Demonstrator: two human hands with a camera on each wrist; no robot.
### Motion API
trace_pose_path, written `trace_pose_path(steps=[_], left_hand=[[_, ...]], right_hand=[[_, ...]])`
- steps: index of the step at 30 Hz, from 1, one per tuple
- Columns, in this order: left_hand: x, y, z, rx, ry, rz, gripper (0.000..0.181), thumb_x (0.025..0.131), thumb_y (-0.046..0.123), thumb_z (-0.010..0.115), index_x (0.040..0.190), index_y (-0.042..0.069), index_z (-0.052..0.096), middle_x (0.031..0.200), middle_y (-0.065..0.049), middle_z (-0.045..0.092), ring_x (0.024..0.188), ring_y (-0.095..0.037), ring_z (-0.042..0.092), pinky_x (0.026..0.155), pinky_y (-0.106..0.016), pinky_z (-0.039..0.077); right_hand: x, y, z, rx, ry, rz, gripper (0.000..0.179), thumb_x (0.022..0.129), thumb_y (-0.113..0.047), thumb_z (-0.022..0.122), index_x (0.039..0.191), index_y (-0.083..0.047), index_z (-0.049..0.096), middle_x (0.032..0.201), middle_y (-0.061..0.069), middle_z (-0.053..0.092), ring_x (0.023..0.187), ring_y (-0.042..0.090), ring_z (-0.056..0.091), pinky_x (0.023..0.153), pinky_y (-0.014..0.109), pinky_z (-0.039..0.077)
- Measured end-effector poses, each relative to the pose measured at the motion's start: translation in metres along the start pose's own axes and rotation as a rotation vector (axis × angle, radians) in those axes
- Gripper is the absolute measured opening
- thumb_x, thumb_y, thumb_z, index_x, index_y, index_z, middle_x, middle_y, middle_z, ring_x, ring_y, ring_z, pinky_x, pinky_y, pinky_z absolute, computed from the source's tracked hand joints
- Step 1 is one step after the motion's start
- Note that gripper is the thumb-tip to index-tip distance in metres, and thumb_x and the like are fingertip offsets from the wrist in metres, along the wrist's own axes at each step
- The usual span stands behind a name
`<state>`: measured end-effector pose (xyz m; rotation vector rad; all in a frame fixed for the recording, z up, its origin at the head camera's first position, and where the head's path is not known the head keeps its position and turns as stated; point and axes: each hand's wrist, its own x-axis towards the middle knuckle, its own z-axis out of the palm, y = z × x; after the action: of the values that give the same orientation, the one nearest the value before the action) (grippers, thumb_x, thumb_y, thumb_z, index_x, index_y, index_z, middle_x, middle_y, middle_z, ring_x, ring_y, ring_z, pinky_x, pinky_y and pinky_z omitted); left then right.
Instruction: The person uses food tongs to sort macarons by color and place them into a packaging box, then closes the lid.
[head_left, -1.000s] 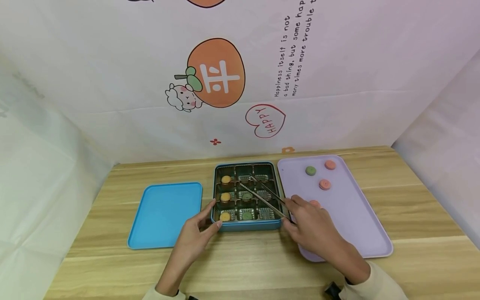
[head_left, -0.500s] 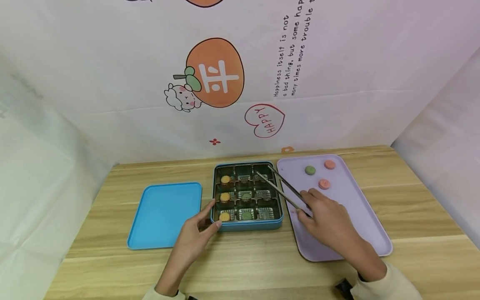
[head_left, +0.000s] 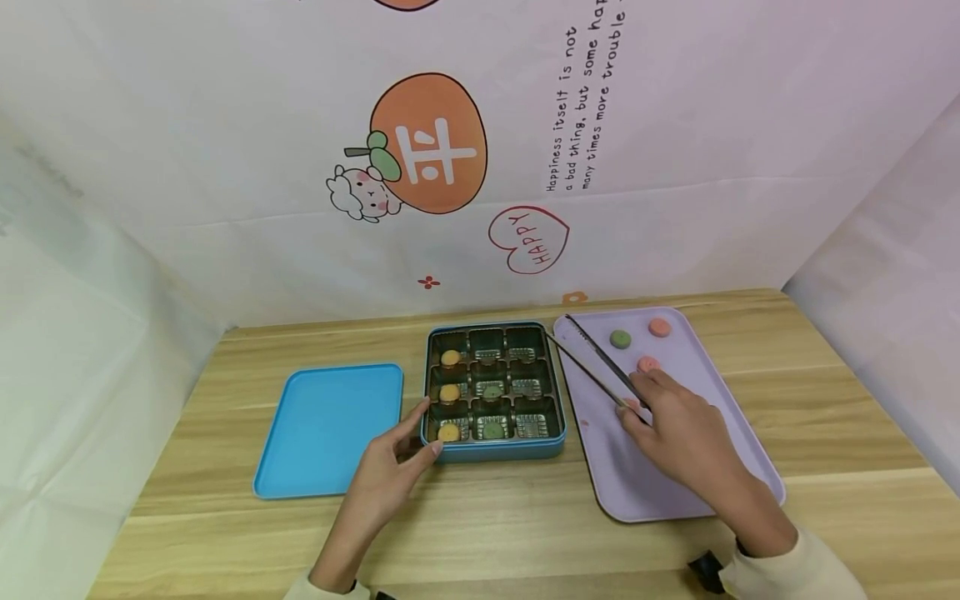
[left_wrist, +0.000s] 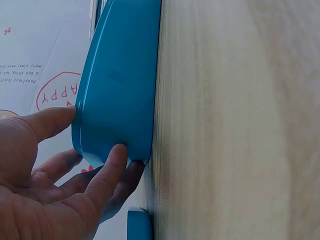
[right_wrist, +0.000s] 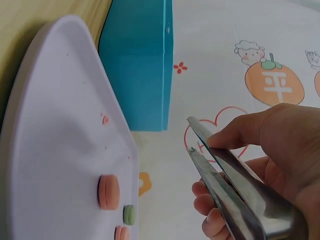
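My left hand [head_left: 393, 458] grips the near left corner of a blue tin box [head_left: 498, 452], thumb on the near side. The box has a clear compartment insert. Its left column holds three yellow macarons [head_left: 448, 432]; two green macarons [head_left: 492, 430] sit in the middle and near cells of the middle column. My right hand [head_left: 678, 429] holds metal tongs [right_wrist: 240, 185] over the purple tray [head_left: 645, 496]. Nothing is between the parted tips. Pink macarons [right_wrist: 108, 192] and one green macaron [head_left: 620, 339] lie on the tray; my hand and the tongs partly cover some pink ones.
A blue lid [head_left: 330, 433] lies flat on the wooden table [head_left: 480, 533], left of the box. A printed white cloth [head_left: 262, 258] hangs behind the table. Small pink crumbs [right_wrist: 104, 119] dot the tray.
My right hand has moved the tongs rightward, from above the box's cells to above the tray's left part, their tips spread wider. My left hand stays at the box corner.
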<state>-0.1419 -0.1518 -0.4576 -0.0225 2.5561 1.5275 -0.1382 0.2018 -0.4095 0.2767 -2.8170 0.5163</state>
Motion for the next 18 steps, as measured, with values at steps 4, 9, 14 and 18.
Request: trace_pose_path(steps=[4,9,14,18], left_hand=[[0.0,0.0,0.0,-0.004,-0.004,0.002,0.066,0.099,0.019,0.074,0.159,0.024,0.047,0.161,-0.021,0.046,0.116,-0.032,0.066,0.058,-0.032,0.044],[0.001,-0.001,0.0,-0.008,-0.005,0.004,0.066,0.099,0.018,0.074,0.16,0.023,0.047,0.161,-0.02,0.047,0.109,-0.027,0.067,0.059,-0.032,0.044],[0.0,0.0,-0.001,-0.02,-0.013,0.002,0.067,0.099,0.018,0.074,0.16,0.023,0.046,0.158,-0.02,0.051,0.09,-0.022,0.061,0.056,-0.031,0.041],[0.001,-0.001,-0.001,-0.021,-0.017,0.0,0.067,0.099,0.019,0.074,0.16,0.024,0.046,0.144,-0.021,0.061,0.08,-0.02,0.055,0.055,-0.03,0.04]], right_hand=[[0.001,0.006,0.0,-0.003,-0.021,0.028,0.048,0.093,-0.021,0.078,0.128,0.01,0.068,0.128,0.03,0.068,0.09,0.045,0.072,0.065,0.062,0.054],[0.002,0.015,0.002,0.001,-0.022,0.044,0.048,0.091,-0.014,0.076,0.131,0.012,0.066,0.111,0.026,0.07,0.073,0.032,0.064,0.059,0.053,0.052],[0.003,0.021,0.003,-0.015,-0.008,0.047,0.039,0.088,-0.011,0.077,0.119,0.011,0.07,0.089,0.016,0.065,0.062,0.023,0.052,0.053,0.042,0.044],[0.003,0.025,0.004,-0.025,-0.007,0.059,0.041,0.087,-0.012,0.076,0.121,0.012,0.069,0.087,0.016,0.064,0.061,0.02,0.048,0.053,0.038,0.041]])
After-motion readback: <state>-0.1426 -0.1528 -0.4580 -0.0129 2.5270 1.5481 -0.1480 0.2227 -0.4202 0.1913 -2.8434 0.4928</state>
